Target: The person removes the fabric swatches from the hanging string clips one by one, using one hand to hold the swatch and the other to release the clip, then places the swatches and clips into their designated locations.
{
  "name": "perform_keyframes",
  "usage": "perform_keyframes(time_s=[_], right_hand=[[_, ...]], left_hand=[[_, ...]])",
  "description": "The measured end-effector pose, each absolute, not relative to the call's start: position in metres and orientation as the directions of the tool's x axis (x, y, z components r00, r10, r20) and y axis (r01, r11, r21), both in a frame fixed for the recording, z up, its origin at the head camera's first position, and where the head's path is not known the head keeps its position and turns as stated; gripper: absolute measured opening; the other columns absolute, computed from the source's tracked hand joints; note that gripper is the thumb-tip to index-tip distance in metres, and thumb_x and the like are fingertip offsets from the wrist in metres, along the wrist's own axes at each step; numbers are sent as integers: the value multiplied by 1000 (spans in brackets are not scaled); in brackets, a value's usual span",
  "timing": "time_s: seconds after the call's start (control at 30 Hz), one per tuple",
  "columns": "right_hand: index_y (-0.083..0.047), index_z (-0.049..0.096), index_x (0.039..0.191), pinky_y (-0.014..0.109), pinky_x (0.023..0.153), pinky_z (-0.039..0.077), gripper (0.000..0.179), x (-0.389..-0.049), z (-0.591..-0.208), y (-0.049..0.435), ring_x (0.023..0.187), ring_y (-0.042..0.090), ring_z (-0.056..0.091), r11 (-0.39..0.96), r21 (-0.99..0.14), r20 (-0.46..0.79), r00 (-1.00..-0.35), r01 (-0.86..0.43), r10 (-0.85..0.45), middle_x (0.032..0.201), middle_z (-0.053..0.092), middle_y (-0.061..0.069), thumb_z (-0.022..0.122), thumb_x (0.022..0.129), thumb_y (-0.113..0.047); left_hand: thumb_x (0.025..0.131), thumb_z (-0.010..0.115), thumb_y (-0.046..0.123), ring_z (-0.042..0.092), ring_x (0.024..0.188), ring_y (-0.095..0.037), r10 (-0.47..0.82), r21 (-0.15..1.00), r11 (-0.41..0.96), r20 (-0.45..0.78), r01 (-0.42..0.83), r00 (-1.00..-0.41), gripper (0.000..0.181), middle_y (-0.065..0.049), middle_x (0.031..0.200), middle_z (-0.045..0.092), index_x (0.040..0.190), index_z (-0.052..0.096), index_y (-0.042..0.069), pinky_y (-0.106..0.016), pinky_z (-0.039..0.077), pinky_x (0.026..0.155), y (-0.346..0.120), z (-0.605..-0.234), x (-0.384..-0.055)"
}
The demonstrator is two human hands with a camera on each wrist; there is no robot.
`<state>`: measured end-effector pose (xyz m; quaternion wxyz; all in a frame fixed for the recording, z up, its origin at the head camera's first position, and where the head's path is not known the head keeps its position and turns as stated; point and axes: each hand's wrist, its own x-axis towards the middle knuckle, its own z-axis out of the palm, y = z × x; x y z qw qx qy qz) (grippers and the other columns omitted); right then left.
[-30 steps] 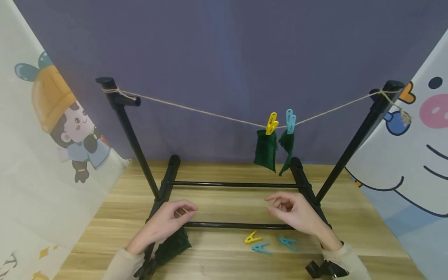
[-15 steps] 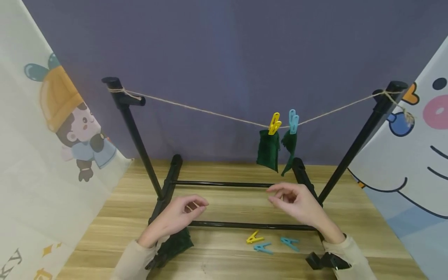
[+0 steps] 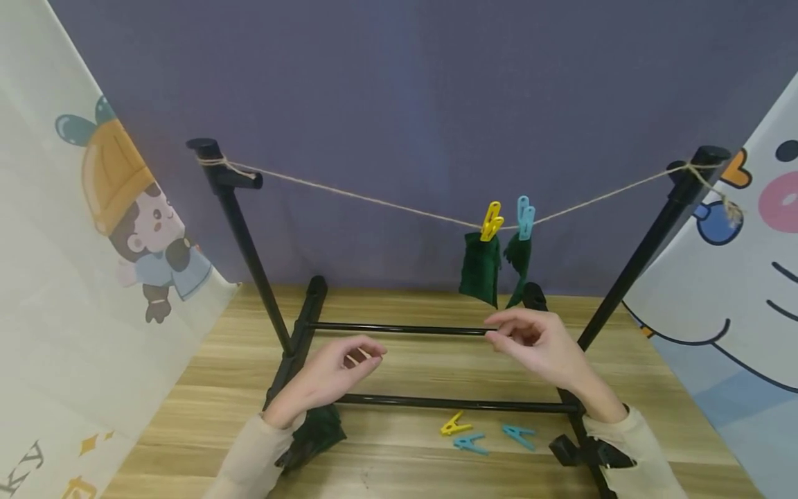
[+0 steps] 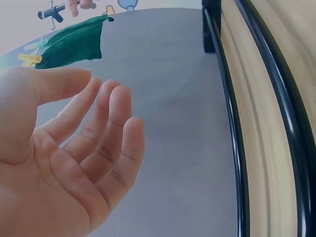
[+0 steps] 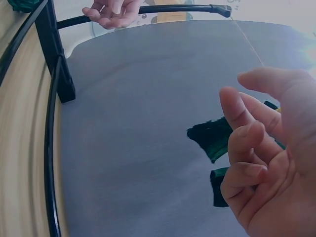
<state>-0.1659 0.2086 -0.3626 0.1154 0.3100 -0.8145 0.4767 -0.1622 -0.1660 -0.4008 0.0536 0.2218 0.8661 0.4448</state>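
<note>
Two dark green cloth pieces hang from a string (image 3: 374, 202). A yellow clothespin (image 3: 491, 222) pins the left cloth (image 3: 480, 269); a light blue clothespin (image 3: 526, 219) pins the narrower right cloth (image 3: 519, 267). My right hand (image 3: 545, 346) hovers just below and in front of them, fingers loosely bent, holding nothing. My left hand (image 3: 333, 374) floats over the frame's left side, relaxed, with nothing between thumb and fingers, as the left wrist view also shows. Beneath its wrist lies another green cloth (image 3: 318, 436), partly hidden by the sleeve.
A black rack frame holds the string between its left post (image 3: 240, 235) and right post (image 3: 648, 249). Crossbars (image 3: 449, 403) run low over the wooden table (image 3: 386, 457). A yellow clothespin (image 3: 456, 424) and two blue clothespins (image 3: 470, 443) lie at the front. A grey-blue backdrop (image 3: 349, 90) stands behind.
My right hand has risen toward the hanging cloths. My left hand has moved right and slightly up, uncovering more of the cloth on the table. The view has shifted slightly.
</note>
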Motion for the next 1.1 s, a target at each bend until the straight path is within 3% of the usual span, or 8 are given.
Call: perform_keyframes(time_s=[0.27,0.5,0.83,1.1], right_hand=[[-9,77,115,27,43,36,23,-166,-351,209,50,8,48,381,-693,482,-786,-612,-386,84,75,-11,73,96,4],[-11,77,117,27,43,38,23,-165,-342,208,51,9,54,395,-694,479,-796,-602,-370,82,75,-9,72,98,1],[-11,79,115,27,40,36,23,-165,-325,209,45,8,43,413,-663,524,-781,-625,-341,81,74,-7,72,98,2],[-10,79,115,25,38,30,20,-167,-313,203,41,8,35,423,-654,548,-778,-627,-307,61,61,-9,72,99,0]], left_hand=[[107,66,28,70,106,-16,456,792,479,145,379,-878,19,10,119,76,124,74,27,-30,58,88,-158,-397,-168],[107,67,25,71,106,-22,465,792,451,185,412,-866,19,4,117,77,123,75,22,-29,58,86,-151,-397,-174],[107,67,22,72,104,-17,452,794,425,229,434,-862,20,1,116,77,125,74,18,-28,59,86,-142,-382,-185],[107,66,26,73,106,-17,441,818,400,222,412,-869,24,-2,120,76,128,73,17,-36,60,91,-136,-372,-194]])
